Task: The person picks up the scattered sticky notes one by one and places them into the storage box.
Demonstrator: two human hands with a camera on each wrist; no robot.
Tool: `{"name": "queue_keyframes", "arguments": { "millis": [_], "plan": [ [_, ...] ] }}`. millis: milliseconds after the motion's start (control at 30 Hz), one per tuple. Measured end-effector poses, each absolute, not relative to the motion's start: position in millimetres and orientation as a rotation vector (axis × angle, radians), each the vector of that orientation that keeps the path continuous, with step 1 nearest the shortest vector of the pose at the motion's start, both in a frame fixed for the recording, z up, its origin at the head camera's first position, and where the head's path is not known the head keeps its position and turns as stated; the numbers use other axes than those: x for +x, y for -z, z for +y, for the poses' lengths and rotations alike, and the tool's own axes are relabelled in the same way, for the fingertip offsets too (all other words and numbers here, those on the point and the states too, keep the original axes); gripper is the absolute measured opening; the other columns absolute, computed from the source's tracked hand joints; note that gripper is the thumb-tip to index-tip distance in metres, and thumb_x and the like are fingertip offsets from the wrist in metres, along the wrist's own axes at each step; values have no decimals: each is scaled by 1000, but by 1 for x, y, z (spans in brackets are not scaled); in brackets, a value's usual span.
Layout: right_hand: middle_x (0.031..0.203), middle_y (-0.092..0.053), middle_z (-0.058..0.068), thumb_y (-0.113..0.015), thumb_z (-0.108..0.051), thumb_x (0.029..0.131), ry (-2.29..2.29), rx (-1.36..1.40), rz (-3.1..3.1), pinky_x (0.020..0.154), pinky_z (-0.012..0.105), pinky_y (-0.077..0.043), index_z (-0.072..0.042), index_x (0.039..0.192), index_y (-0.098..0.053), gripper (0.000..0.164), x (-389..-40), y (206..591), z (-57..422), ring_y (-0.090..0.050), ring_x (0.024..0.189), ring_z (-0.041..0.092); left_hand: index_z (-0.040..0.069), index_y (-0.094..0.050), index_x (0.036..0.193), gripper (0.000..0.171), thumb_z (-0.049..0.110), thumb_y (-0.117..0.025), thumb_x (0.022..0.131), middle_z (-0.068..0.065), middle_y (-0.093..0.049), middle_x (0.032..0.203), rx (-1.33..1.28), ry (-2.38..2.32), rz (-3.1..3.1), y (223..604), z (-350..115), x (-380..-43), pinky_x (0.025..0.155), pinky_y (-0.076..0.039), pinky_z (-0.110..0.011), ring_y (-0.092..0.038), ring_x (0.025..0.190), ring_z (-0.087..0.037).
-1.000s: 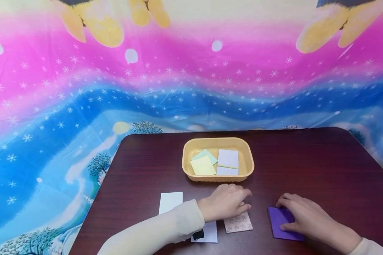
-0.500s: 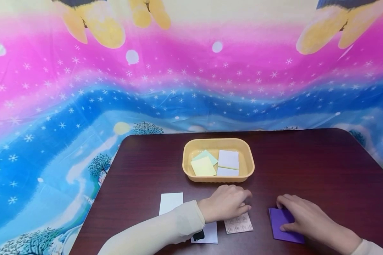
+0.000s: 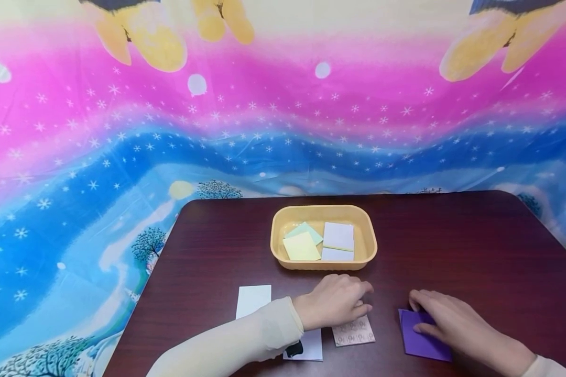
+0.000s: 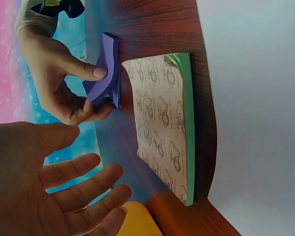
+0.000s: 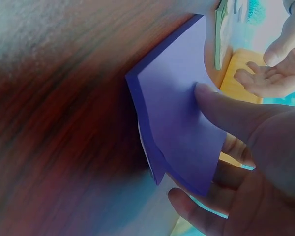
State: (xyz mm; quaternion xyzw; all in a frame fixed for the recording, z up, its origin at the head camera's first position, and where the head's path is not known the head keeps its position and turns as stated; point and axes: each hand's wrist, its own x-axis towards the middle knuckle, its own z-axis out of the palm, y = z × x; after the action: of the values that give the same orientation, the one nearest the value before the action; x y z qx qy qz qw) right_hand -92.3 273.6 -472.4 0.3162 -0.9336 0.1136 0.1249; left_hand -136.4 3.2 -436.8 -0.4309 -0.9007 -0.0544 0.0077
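My right hand pinches a pad of purple sticky notes on the table at the right. In the right wrist view the thumb presses on the pad's top face, the fingers reach under its bent edge, and part of the lower layer has separated. My left hand hovers with loosely bent fingers, holding nothing. Just below it lies a square sticky-note pad with a printed pinkish backing. Green sheets show along that pad's side in the left wrist view, and one corner curls up.
A yellow plastic basket stands farther back, holding yellow notes, green notes and pale lilac pads. White paper and another white pad lie around the left sleeve, which partly covers them. A printed cloth hangs behind the table.
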Motion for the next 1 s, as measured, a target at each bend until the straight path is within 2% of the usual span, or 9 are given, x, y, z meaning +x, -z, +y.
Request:
{"name": "queue_keyframes", "arguments": {
  "millis": [200, 1000],
  "plan": [
    [74, -37, -24, -90, -24, 65, -376, 910, -2736, 55, 19, -29, -27, 83, -45, 48, -94, 469, 272, -32, 66, -8, 26, -71, 118, 28, 42, -66, 96, 13, -72, 93, -1358, 165, -2805, 436, 4, -137, 62, -48, -18, -67, 78, -2],
    [69, -37, -24, -86, -18, 75, -511, 862, -2906, 54, 19, -29, -29, 79, -47, 41, -102, 449, 269, -32, 62, -9, 27, -70, 119, 29, 44, -66, 96, 15, -71, 92, -1365, 154, -2829, 435, 7, -136, 60, -46, -17, -66, 77, 0]
  ]
}}
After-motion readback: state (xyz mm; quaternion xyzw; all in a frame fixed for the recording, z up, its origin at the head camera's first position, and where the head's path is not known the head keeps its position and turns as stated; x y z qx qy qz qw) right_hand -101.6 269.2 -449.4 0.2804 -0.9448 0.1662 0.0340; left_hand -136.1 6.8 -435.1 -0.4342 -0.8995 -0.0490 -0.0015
